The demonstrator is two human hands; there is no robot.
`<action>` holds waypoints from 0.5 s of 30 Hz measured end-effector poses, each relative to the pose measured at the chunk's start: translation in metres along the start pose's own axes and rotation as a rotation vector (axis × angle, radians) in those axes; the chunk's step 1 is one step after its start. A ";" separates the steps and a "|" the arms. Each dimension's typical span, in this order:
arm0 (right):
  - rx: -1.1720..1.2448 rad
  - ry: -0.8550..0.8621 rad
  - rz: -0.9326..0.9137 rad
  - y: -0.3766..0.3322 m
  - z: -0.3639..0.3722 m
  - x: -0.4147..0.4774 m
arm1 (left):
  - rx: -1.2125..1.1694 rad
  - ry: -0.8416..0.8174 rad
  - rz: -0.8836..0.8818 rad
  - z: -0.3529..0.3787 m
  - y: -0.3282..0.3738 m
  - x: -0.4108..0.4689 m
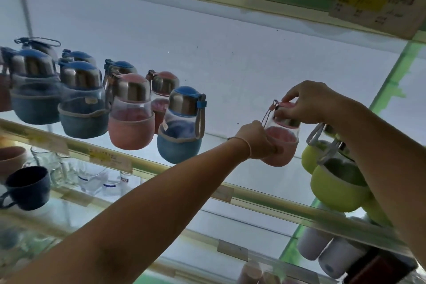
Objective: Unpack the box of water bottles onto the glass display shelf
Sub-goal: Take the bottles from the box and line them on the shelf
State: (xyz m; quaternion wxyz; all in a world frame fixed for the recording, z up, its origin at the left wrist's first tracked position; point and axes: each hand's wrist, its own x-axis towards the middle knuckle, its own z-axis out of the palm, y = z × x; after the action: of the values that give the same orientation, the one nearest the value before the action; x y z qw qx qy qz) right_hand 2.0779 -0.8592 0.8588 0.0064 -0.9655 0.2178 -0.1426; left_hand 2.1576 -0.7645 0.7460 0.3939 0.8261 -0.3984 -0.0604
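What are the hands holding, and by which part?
A pink bottle: the left hand grips its sleeve, the right hand pinches its cap.

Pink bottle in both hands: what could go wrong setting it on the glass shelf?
1. The right hand holds the lid, and its forearm crosses the green bottles; pulling back could knock them.
2. The left hand grips the pink bottle only by its lower sleeve; a slip could drop it hard on the glass shelf.

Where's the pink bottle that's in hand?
Head view, right of centre: the pink bottle is gripped by the left hand and right hand, between a blue-sleeved bottle on its left and green bottles on its right.
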 end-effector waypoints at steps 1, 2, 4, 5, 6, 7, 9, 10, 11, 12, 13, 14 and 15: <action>-0.008 -0.009 0.003 -0.001 0.000 -0.001 | 0.000 0.013 -0.011 -0.003 0.001 -0.007; -0.022 -0.017 0.008 -0.003 0.000 -0.001 | 0.019 0.029 -0.006 -0.007 0.002 -0.016; -0.083 -0.021 0.009 -0.009 0.001 -0.004 | 0.103 0.095 0.050 -0.017 0.001 -0.036; -0.116 -0.003 -0.009 -0.013 0.004 -0.005 | 0.139 0.136 0.086 -0.023 0.000 -0.047; -0.129 0.028 -0.038 -0.019 0.006 -0.006 | 0.157 0.183 0.115 -0.031 -0.001 -0.060; -0.113 0.066 -0.077 -0.028 0.008 -0.008 | 0.158 0.227 0.124 -0.038 -0.003 -0.073; 0.014 0.116 -0.170 -0.050 0.009 -0.014 | 0.154 0.325 0.125 -0.057 -0.005 -0.098; 0.112 0.117 -0.215 -0.063 0.010 -0.017 | 0.170 0.378 0.124 -0.066 -0.008 -0.106; 0.219 0.109 -0.249 -0.076 0.011 -0.020 | 0.198 0.428 0.123 -0.075 -0.011 -0.112; 0.313 0.096 -0.272 -0.089 0.011 -0.022 | 0.221 0.468 0.118 -0.083 -0.015 -0.115; 0.372 0.088 -0.294 -0.100 0.013 -0.023 | 0.238 0.501 0.109 -0.090 -0.019 -0.118; 0.395 0.087 -0.316 -0.110 0.014 -0.023 | 0.264 0.528 0.104 -0.097 -0.022 -0.119; 0.414 0.088 -0.334 -0.118 0.017 -0.022 | 0.299 0.555 0.103 -0.103 -0.026 -0.121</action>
State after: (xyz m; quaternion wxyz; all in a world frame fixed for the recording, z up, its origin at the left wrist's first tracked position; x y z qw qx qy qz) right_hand 2.1132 -0.7438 0.8457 0.1704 -0.9591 0.0216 -0.2248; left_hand 2.1348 -0.6075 0.7721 0.3644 0.8386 -0.3213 0.2465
